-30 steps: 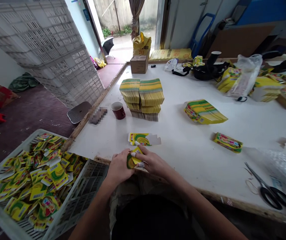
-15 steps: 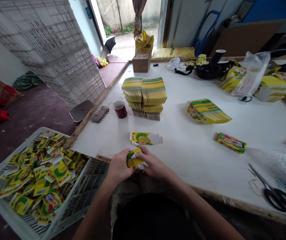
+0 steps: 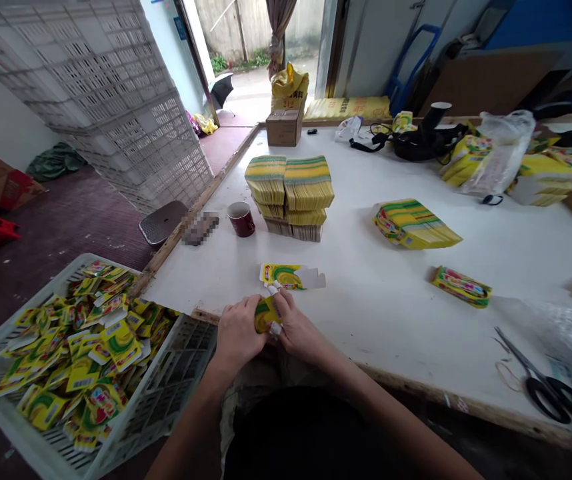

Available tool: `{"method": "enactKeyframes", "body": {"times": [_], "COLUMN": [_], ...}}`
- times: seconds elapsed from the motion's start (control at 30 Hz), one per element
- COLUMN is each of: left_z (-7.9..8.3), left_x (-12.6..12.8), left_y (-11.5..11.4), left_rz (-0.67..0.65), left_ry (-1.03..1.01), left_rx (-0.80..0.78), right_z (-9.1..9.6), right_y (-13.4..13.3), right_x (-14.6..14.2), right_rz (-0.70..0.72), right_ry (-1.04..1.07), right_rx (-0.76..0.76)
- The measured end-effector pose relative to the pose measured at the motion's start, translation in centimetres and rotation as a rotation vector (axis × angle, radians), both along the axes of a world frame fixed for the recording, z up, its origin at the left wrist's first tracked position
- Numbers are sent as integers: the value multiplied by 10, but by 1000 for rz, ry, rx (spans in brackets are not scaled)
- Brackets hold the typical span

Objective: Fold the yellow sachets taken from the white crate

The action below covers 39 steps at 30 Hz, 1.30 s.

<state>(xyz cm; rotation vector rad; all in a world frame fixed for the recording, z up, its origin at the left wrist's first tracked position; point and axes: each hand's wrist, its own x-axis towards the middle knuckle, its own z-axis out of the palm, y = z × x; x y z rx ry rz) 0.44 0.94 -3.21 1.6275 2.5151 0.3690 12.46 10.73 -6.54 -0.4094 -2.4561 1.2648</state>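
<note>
Between my two hands, over the table's front edge, is a small yellow-green printed carton [image 3: 265, 315] with white flaps at its right end. My left hand [image 3: 240, 332] is closed around its left side. At the flap end, my right hand [image 3: 299, 328] grips it with bent fingers, thumb and fingertips against the white flaps. What may be inside the carton is hidden. Just beyond my hands, a flat yellow carton blank [image 3: 286, 276] lies on the white table [image 3: 351, 293], its printed side up and plain flaps to the right.
Stacked carton blanks [image 3: 291, 190] stand behind a dark red mug [image 3: 241, 219]. More lie in a fanned pile [image 3: 416, 225], near a single packet [image 3: 461, 287]. Black-handled scissors [image 3: 546, 380] rest at right. A plastic crate [image 3: 156, 373] full of cartons stands lower left.
My right hand has shifted slightly toward the carton's flap end, and its fingers have bent over the white flaps. The left hand keeps its hold.
</note>
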Motion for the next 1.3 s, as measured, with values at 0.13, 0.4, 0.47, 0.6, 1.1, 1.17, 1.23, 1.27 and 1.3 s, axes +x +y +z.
{"method": "enactKeyframes", "body": {"times": [0.13, 0.4, 0.47, 0.6, 1.1, 1.17, 1.23, 1.27, 1.3], "left_z": [5, 51, 38, -13, -49, -50, -52, -53, -55], "left_x": [-31, -173, -176, -133, -36, -34, -28, -24, -19], "left_y": [-19, -92, -93, -69, -8, -8, -7, -5, -3], "left_rz": [118, 1002, 905, 533, 138, 151, 163, 168, 182], "left_ry": [-151, 347, 315, 13, -651, -689, -769, -832, -916], "left_rx": [-37, 259, 397, 562, 485, 482, 487, 489, 499], "right_z": [-1, -8, -13, -13, -13, -15, -16, -17, -18], "right_y": [18, 88, 88, 78, 71, 70, 70, 71, 72], "right_x": [-5, -21, -28, -34, -32, -32, -31, -30, -28], "right_rz": [-61, -444, -464, -508, -606, -607, -593, -580, -564], "right_ry": [-57, -573, -623, -676, -653, -626, -587, -564, -536], "right_rx": [-71, 378, 396, 420, 383, 362, 327, 300, 264]}}
